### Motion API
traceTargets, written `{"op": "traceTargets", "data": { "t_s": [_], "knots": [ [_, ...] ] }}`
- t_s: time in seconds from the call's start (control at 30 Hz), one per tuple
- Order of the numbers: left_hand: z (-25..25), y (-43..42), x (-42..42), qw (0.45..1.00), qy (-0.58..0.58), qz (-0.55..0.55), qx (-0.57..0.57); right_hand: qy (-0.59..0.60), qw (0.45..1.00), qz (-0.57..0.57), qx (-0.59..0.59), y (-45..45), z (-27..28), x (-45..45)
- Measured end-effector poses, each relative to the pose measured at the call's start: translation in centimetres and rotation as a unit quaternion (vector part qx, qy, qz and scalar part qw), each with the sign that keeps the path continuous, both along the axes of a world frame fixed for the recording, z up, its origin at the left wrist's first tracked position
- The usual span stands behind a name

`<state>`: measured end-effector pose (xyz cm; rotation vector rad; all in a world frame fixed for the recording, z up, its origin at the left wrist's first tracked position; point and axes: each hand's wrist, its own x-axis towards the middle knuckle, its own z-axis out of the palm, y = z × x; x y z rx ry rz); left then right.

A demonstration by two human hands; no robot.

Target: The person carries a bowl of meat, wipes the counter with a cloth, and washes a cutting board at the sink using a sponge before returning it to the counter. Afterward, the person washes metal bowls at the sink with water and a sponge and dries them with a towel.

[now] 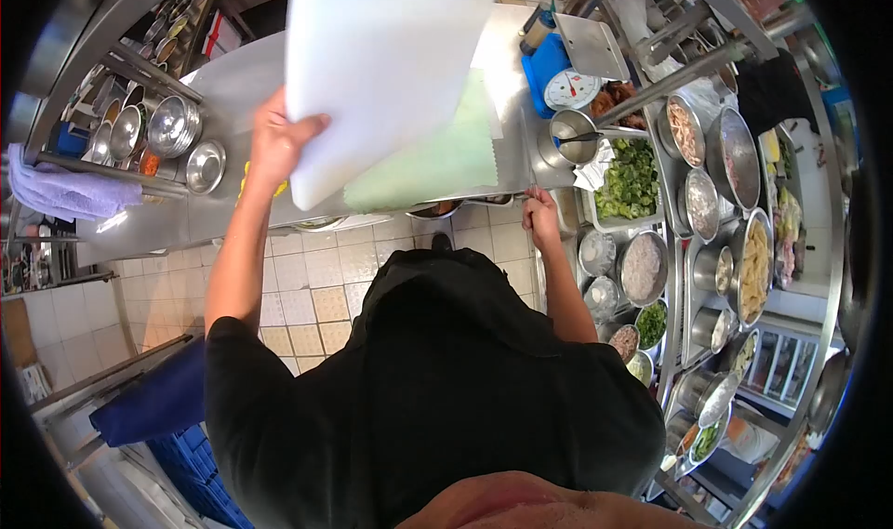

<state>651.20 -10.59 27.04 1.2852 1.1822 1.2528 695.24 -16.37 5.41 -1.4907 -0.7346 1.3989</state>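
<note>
My left hand [276, 143] grips the lower left edge of a white cutting board [386, 73], thumb on its face. The board is tilted up over the steel counter [233, 73]. Under and behind it a pale green cloth [446, 162] with a zigzag edge lies on the counter, partly covered. My right hand [541, 217] is closed at the counter's front edge, right of the cloth. From its fingers a thin grey blade, seemingly a knife [528, 152], points away from me; its handle is mostly hidden.
A blue scale [569, 87] and a steel pot [567, 138] with a dark-handled utensil stand at the right. Beside them is a tray of chopped greens [628, 180], with several bowls of ingredients beyond. Steel bowls [174, 125] and a purple towel [74, 185] are at the left.
</note>
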Motion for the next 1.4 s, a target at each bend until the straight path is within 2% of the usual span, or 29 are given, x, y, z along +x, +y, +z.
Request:
{"op": "traceTargets", "data": {
  "t_s": [0.07,0.13,0.2,0.27,0.33,0.4,0.43,0.5,0.57,0.67,0.8,0.93,0.97,1.0,1.03,1.07,1.17,1.23,1.27,1.33,1.4],
  "knots": [
    [-1.3,-0.4,0.7,0.993,0.093,-0.031,0.062,0.033,0.999,0.012,-0.022,0.1,0.2,0.3],
    [-1.8,-1.6,1.1,0.987,0.131,-0.058,0.071,0.053,0.998,0.022,-0.03,0.1,0.5,0.6],
    [-1.7,-3.2,1.1,0.977,0.173,-0.1,0.077,0.034,0.999,0.026,-0.028,0.0,0.8,0.6],
    [-1.1,-4.6,1.4,0.948,0.231,-0.142,0.165,-0.011,0.999,0.039,-0.029,-0.3,1.3,0.6],
    [-1.8,-5.5,1.5,0.928,0.241,-0.169,0.228,0.078,0.995,-0.006,-0.056,0.1,1.3,0.6],
    [-2.6,-6.1,0.4,0.899,0.299,-0.189,0.256,0.134,0.987,-0.042,-0.083,0.3,3.4,-0.6],
    [-2.8,-6.5,-0.2,0.883,0.328,-0.2,0.27,0.18,0.98,-0.012,-0.089,0.7,2.3,0.5],
    [-3.0,-7.3,-0.9,0.872,0.358,-0.214,0.256,0.19,0.978,-0.037,-0.082,1.1,4.8,-0.9],
    [-3.4,-7.4,-1.5,0.858,0.377,-0.234,0.259,0.258,0.963,-0.019,-0.071,1.4,5.2,-1.3],
    [-4.1,-8.0,-2.2,0.884,0.344,-0.22,0.225,0.346,0.937,-0.014,-0.035,0.8,4.2,-1.8],
    [-6.2,-9.2,-3.5,0.887,0.38,-0.123,0.232,0.446,0.891,-0.075,0.042,-0.7,3.2,-5.0],
    [-8.2,-10.4,-1.5,0.897,0.358,0.15,0.213,0.48,0.872,-0.087,0.04,-0.3,2.4,-6.2],
    [-10.0,-10.4,-0.7,0.975,0.085,0.185,0.092,0.482,0.87,-0.091,0.04,0.4,3.5,-6.3],
    [-12.4,-10.8,-0.1,0.959,-0.196,0.2,-0.039,0.485,0.869,-0.094,0.039,0.9,4.2,-6.5],
    [-12.6,-10.8,0.8,0.852,-0.458,0.193,-0.167,0.488,0.868,-0.086,0.037,1.1,4.3,-6.9],
    [-11.3,-11.1,1.2,0.729,-0.642,0.109,-0.212,0.492,0.866,-0.078,0.036,1.2,4.3,-7.3],
    [-16.4,-11.9,-0.2,0.807,-0.457,0.184,-0.326,0.514,0.854,-0.081,0.009,1.1,3.0,-7.9],
    [-18.5,-13.4,-1.0,0.797,-0.477,0.147,-0.34,0.539,0.839,-0.077,-0.015,0.6,2.4,-8.0],
    [-18.7,-13.9,-1.0,0.792,-0.486,0.125,-0.349,0.5,0.858,-0.108,-0.034,0.5,2.1,-8.1],
    [-18.8,-14.6,-1.0,0.815,-0.471,0.121,-0.314,0.499,0.861,-0.09,-0.034,-0.3,-1.8,-6.4],
    [-18.7,-14.8,-1.2,0.832,-0.455,0.124,-0.293,0.507,0.858,-0.075,-0.035,-1.1,-2.0,-6.4]
  ]
}}
